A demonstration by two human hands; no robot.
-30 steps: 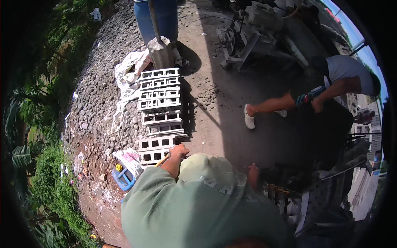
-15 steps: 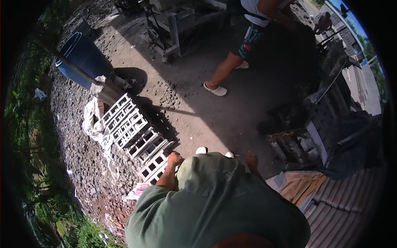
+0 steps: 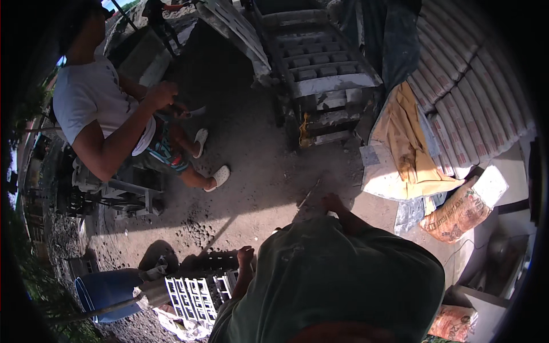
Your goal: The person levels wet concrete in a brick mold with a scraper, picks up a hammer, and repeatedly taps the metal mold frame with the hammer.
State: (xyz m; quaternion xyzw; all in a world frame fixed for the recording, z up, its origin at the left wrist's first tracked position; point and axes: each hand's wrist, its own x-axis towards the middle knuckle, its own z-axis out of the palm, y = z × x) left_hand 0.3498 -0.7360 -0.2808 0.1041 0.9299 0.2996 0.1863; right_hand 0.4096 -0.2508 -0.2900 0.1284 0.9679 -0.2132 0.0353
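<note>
**My left hand (image 3: 246,255) by the hollow blocks (image 3: 197,298), my right hand (image 3: 331,203) out over the shade**

From my head camera, I look down on my dark green shirt (image 3: 326,274) and my two hands, well apart. My left forearm (image 3: 244,277) runs forward at the left of the shirt, and the hand at its end is curled, knuckles showing; whether it closes on anything, I cannot tell. My right arm reaches farther out, bent inward, with its hand in dim light. A thin rod (image 3: 309,194) shows just beside it on the left, slanting to the far side (I cannot make out whether my fingers are around it or the rod simply lies on the ground (image 3: 257,214)).

The hollow blocks stand in a row at the near left, next to my left hand and forearm. Their edges are bright grey-white in the sun, with dark openings between thin walls. Toward the right end, my forearm and sleeve cover some of the row. White sacking (image 3: 184,327) lies on their near side, and a blue barrel (image 3: 114,291) is farther left. At the far left a person (image 3: 94,94) in a white shirt stands well apart from my hands.
</note>
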